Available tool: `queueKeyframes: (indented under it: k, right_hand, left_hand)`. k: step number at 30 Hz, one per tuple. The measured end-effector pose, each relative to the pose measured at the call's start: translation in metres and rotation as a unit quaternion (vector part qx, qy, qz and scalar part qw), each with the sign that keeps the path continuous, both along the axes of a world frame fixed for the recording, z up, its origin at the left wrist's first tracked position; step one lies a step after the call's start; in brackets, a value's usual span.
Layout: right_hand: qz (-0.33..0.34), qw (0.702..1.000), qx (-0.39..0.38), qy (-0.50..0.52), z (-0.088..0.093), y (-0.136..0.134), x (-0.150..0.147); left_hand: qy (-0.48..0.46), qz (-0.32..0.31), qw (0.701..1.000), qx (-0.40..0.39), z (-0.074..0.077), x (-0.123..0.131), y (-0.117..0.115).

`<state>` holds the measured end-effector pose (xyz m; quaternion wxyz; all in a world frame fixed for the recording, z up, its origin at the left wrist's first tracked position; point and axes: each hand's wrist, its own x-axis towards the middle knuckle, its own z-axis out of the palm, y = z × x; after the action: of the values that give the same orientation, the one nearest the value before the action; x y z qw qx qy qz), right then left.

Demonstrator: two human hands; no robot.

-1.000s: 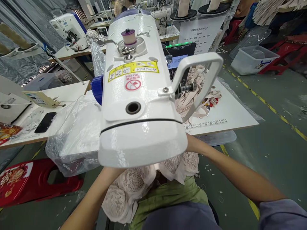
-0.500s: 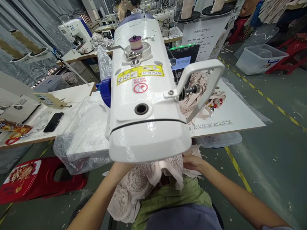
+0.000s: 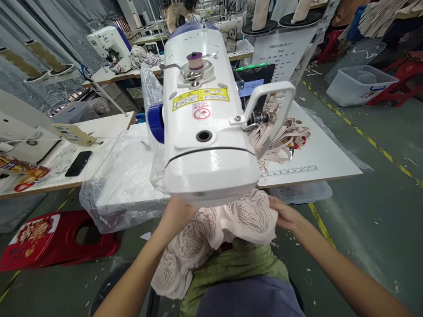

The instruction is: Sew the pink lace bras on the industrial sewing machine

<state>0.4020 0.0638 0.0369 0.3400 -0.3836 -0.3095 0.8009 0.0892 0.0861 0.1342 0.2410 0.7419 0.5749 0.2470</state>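
A white sewing machine (image 3: 205, 127) fills the middle of the view, seen from above its head. Below it a pale pink lace garment (image 3: 211, 233) hangs over my lap. My left hand (image 3: 176, 213) reaches under the machine head onto the lace; its fingers are hidden. My right hand (image 3: 286, 215) is at the garment's right edge, with its fingers closed on the lace.
A clear plastic bag (image 3: 122, 180) lies on the white table (image 3: 330, 158) left of the machine. A pile of beige straps (image 3: 280, 136) lies on the right. A red stool (image 3: 56, 242) stands at lower left, a phone (image 3: 78, 163) on the neighbouring table, a plastic bin (image 3: 360, 83) far right.
My right hand came out from under the machine head and now shows at the garment's right edge. The lace has been pulled further towards me, and my view has shifted back.
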Motion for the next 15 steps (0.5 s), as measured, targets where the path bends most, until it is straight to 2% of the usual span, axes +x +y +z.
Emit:
queueKeyframes:
  k: [6, 8, 10, 11, 12, 13, 15]
  right_hand:
    - [-0.038, 0.995, 0.063, -0.074, 0.027, -0.004, 0.035]
    - [-0.030, 0.990, 0.091, -0.102, 0.036, -0.011, 0.032]
    - [0.025, 0.982, 0.134, -0.129, 0.049, -0.022, 0.016]
    - [0.074, 0.975, 0.160, -0.137, 0.057, -0.028, 0.004]
    - [0.132, 0.964, 0.188, -0.136, 0.066, -0.034, -0.008]
    - [0.188, 0.949, 0.216, -0.130, 0.075, -0.038, -0.021]
    - [0.249, 0.920, 0.275, -0.127, 0.091, -0.043, -0.042]
  left_hand:
    - [0.058, -0.008, 0.994, -0.097, 0.025, 0.010, -0.026]
    - [0.081, 0.000, 0.995, -0.051, 0.033, 0.020, -0.043]
    - [0.056, -0.015, 0.996, 0.066, 0.038, 0.036, -0.065]
    - [0.028, -0.048, 0.991, 0.120, 0.037, 0.044, -0.075]
    - [0.002, -0.100, 0.985, 0.143, 0.035, 0.052, -0.085]
    - [-0.017, -0.150, 0.979, 0.135, 0.031, 0.058, -0.092]
    - [-0.016, -0.204, 0.978, 0.049, 0.018, 0.061, -0.099]
